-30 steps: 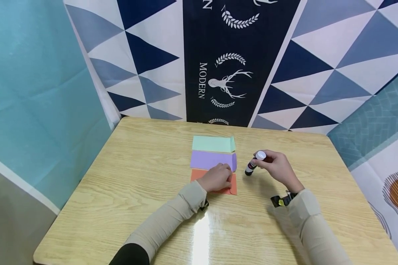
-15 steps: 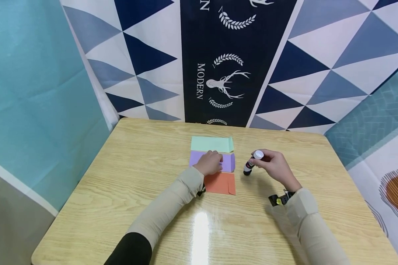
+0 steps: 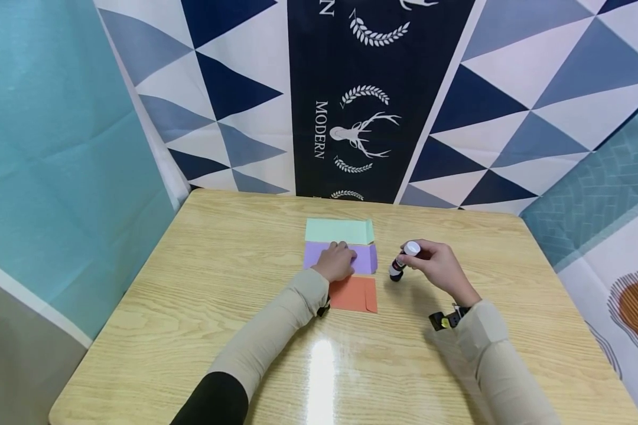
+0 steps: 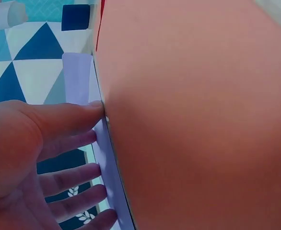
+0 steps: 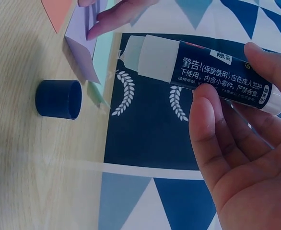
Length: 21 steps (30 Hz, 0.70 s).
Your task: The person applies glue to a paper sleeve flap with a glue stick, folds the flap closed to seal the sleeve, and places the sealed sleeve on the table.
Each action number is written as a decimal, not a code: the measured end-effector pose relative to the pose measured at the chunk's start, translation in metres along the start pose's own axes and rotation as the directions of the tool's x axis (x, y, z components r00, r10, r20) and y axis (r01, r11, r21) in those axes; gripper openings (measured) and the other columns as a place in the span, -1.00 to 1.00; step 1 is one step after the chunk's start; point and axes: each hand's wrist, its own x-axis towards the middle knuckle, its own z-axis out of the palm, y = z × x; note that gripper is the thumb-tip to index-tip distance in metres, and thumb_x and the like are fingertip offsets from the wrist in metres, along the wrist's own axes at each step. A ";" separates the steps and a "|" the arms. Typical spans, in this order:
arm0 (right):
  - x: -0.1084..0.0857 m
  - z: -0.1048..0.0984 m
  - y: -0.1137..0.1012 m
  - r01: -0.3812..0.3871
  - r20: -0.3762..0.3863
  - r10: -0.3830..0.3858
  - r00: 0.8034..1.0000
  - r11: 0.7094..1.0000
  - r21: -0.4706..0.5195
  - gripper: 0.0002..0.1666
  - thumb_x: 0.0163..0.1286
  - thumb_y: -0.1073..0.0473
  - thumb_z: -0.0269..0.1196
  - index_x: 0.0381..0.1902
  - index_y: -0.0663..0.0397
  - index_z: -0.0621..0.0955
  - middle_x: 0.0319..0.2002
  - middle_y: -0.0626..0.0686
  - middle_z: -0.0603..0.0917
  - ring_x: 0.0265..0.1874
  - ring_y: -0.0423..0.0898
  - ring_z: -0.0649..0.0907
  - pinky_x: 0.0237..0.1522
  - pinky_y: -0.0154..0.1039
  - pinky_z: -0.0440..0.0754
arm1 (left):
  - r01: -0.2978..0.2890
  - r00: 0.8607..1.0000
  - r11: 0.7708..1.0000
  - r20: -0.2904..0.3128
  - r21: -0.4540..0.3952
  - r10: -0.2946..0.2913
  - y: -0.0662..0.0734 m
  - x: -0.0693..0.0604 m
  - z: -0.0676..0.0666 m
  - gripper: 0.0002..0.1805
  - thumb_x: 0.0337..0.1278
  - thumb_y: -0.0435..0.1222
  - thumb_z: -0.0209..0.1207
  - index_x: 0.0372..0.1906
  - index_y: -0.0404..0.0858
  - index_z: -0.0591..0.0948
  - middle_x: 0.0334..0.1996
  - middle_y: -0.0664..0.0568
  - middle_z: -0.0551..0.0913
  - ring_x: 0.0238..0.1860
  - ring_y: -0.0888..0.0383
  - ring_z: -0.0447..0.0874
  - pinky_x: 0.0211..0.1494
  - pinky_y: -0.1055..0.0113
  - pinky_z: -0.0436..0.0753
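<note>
My right hand (image 3: 440, 268) grips a glue stick (image 5: 217, 72) between thumb and fingers, over the table to the right of the envelopes. Its cap is off, and the pale glue tip (image 5: 131, 52) shows in the right wrist view. A dark blue cap (image 5: 59, 99) stands on the table near it. My left hand (image 3: 336, 261) rests its fingertips on a purple envelope (image 3: 365, 262), which lies with its flap to the right. In the left wrist view the thumb and fingers (image 4: 73, 177) are spread and touch the paper. The hand covers part of that envelope.
A mint green envelope (image 3: 337, 231) lies above the purple one, and an orange envelope (image 3: 353, 294) lies below it. The wooden table (image 3: 202, 295) meets a patterned cloth (image 3: 351, 100) at its back edge.
My left hand has moved up from the orange envelope onto the purple one and now stays there. The right hand keeps holding the glue stick in nearly the same place.
</note>
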 end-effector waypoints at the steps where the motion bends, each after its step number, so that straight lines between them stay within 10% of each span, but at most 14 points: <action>1: 0.000 0.000 0.000 -0.001 0.000 0.001 1.000 1.000 0.000 -0.61 0.31 0.03 0.34 -0.06 0.22 0.66 -0.27 0.12 0.70 -0.44 -0.27 0.61 -0.39 -0.28 0.60 | 0.000 1.000 1.000 0.002 -0.007 0.000 0.000 0.001 -0.001 -0.63 0.30 -0.16 0.16 0.18 -0.05 0.60 0.16 -0.03 0.52 0.19 -0.03 0.43 0.12 0.03 0.57; 21: 0.007 0.002 0.000 0.011 -0.058 -0.008 0.998 0.999 0.050 -0.62 0.31 0.04 0.33 -0.09 0.23 0.66 -0.33 -0.09 0.71 -0.45 -0.31 0.62 -0.38 -0.31 0.62 | -0.005 1.000 0.997 0.019 -0.075 0.006 -0.003 0.007 -0.004 -0.64 0.25 -0.16 0.23 0.13 -0.08 0.63 0.23 0.08 0.55 0.24 0.04 0.43 0.24 0.04 0.48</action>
